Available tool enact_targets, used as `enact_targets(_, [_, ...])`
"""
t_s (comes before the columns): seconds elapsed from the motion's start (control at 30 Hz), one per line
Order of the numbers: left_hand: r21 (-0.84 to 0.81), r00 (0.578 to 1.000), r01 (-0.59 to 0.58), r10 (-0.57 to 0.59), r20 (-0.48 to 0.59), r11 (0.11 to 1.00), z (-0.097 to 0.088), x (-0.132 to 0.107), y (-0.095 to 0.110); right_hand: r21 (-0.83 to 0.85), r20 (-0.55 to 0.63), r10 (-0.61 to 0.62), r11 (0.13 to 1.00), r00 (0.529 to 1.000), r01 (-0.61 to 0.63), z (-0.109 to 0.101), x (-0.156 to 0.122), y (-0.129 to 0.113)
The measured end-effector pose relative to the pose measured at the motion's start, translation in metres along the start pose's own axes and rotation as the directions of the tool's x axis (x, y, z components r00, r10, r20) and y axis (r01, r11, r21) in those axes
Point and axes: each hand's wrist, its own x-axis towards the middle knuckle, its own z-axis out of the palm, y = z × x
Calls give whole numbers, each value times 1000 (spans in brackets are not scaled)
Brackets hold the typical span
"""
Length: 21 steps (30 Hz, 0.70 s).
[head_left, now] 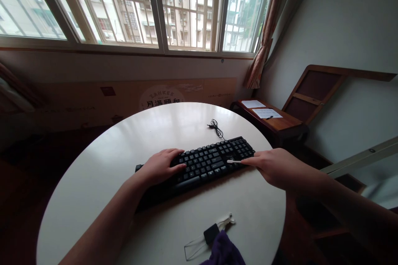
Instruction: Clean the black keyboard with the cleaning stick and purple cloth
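A black keyboard (211, 159) lies on a round white table (102, 174), its cable (216, 127) curled behind it. My left hand (161, 166) rests flat on the keyboard's left end, fingers stretched over the keys. My right hand (273, 167) is at the keyboard's right end, fingers pinched on a thin white cotton swab (234, 161) whose tip points left over the keys.
Near the table's front edge lie a small black object with a white cord (214, 231) and a purple cloth (224, 252). A wooden side table (273, 122) with papers stands to the right by the wall. A window with bars runs along the back.
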Motion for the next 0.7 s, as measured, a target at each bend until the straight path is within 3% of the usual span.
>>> enact_targets(0.2, [-9,1000,-1,1,-3,1000,1,0,-1,88,-88,78,994,993,-70,8,-12,27])
enact_targets(0.4, [-20,1000,5,-5,-2,1000,0,0,0,237,10,33,971,999,-35,25,-5,46])
enact_targets(0.7, [18,1000,4,-4,2,1000,0,1,-1,68,-24,72,995,997,-71,25,-16,36])
